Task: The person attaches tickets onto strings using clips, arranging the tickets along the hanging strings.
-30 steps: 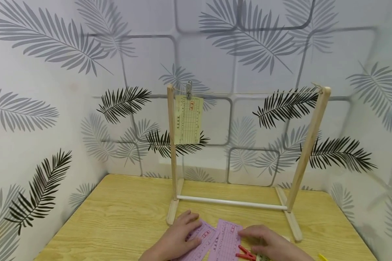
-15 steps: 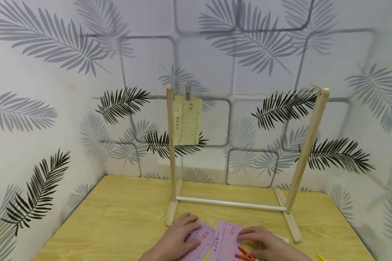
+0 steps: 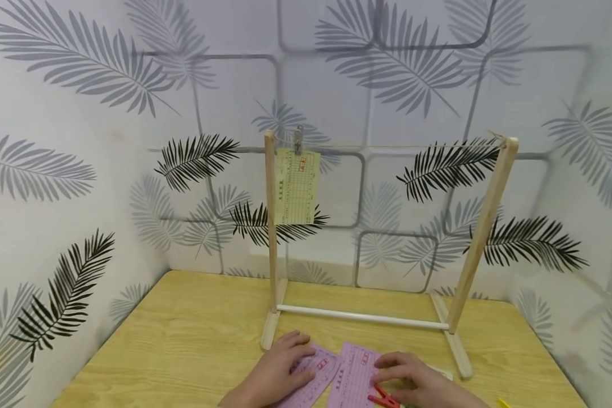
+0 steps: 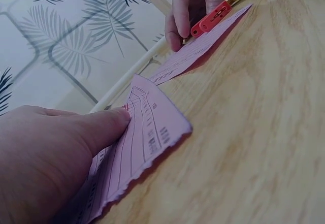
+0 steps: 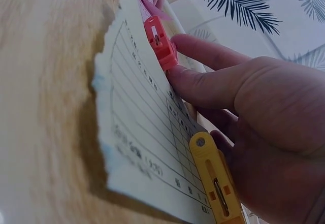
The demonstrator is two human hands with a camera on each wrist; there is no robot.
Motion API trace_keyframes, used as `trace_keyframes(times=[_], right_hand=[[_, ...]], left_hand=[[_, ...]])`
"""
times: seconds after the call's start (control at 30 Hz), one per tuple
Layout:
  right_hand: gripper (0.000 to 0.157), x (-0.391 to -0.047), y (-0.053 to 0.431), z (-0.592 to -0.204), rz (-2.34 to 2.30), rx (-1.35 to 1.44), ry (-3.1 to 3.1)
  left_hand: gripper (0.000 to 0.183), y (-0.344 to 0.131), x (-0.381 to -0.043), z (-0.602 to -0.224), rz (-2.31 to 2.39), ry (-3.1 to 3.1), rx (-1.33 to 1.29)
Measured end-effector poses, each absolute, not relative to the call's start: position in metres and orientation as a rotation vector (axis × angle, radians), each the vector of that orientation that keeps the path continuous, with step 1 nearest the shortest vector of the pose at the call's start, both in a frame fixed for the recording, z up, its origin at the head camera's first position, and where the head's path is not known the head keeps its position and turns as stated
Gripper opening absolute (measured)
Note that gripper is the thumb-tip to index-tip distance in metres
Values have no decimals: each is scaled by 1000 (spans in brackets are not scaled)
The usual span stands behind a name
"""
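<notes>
My left hand (image 3: 277,371) rests on a pink printed slip (image 3: 318,377), its thumb over the printed side; in the left wrist view this slip (image 4: 147,137) bows upward along its torn edge. Beside it lies a second pink slip (image 3: 347,379), overlapping the first. At that slip's right edge is my right hand (image 3: 413,379), index and thumb spread, fingertips right at a red plastic clip (image 5: 160,43). Under the right hand, a pale yellow slip (image 5: 137,127) lies with a yellow clip (image 5: 216,181) beside the palm.
A wooden rack with two uprights (image 3: 481,238) and a white crossbar (image 3: 362,317) stands behind the hands. On its string (image 3: 387,146), a metal clip (image 3: 298,141) holds a hanging yellow slip (image 3: 297,192). Something yellow (image 3: 502,402) shows at the table's lower right.
The right hand's fingers have shifted slightly over the edge of the second pink slip. My left hand stays on its slip; the view moves a little with the head.
</notes>
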State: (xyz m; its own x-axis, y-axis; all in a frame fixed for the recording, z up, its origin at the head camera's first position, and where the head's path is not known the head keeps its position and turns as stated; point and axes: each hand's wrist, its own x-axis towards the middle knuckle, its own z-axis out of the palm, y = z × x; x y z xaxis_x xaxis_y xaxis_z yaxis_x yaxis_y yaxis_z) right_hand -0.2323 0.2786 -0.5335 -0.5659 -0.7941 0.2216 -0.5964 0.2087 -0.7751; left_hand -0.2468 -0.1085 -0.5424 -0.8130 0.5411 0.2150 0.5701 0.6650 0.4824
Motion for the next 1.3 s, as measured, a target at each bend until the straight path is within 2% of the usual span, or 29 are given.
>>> trace_keyframes(times=[0.23,0.47,0.67,1.0,1.3], right_hand=[[33,-235,281,-536,-1275,-1206,2239],[16,-227,275,-524,-1292,-965,2249],[5,-224,271,-522,-1262,-990,2338],[7,-229,276,-527,-1282,-1065,2319],[8,-233,277,-531,-1238,-1079,2376]], left_hand=[[39,-109,-246,-541,-872,-2739,-970],[29,-111,-245,-540,-913,-2664,-987],[27,-110,-246,-543,-826,-2595,-996],[64,-104,-253,-544,-1106,-2643,-834],[74,-102,-253,-543,-1369,-2607,-773]])
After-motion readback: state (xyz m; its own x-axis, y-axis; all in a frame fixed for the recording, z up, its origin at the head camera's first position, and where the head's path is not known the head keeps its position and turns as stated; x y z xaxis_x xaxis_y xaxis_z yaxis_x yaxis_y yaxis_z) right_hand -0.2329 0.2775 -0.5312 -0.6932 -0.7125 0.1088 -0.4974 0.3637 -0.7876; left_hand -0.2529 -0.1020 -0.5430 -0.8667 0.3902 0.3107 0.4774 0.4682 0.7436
